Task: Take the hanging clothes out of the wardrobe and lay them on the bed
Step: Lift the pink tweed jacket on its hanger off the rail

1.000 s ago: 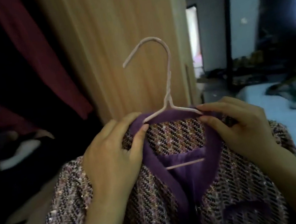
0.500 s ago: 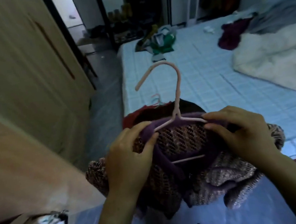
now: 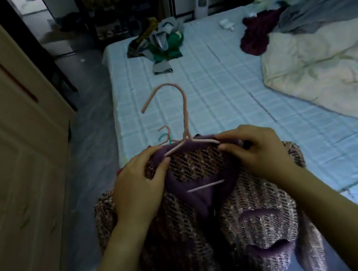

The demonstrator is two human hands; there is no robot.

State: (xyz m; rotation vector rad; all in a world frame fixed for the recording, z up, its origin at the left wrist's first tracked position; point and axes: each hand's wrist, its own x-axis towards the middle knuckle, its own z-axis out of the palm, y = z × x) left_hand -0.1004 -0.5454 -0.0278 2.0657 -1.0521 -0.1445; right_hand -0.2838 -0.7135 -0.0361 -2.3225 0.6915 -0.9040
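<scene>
Left hand point(image 3: 135, 189) grip curled on jacket point(image 3: 189, 239) collar, right hand point(image 3: 258, 153) grip pinching hanger point(image 3: 185, 115) arm and collar, at bed point(image 3: 212, 87) corner.

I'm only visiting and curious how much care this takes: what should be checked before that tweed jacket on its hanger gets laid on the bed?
1. The left hand grips the tweed jacket beside the collar: ok.
2. The right hand grips the other shoulder: ok.
3. The jacket sits on the pink hanger, hook free: ok.
4. Bare sheet on the bed straight ahead: ok.
5. The red and teal hanger hooks peek out behind the collar; whether the jacket will land clear of them: cannot tell.
6. The jacket's hem is out of view; clear of the floor: cannot tell.
</scene>
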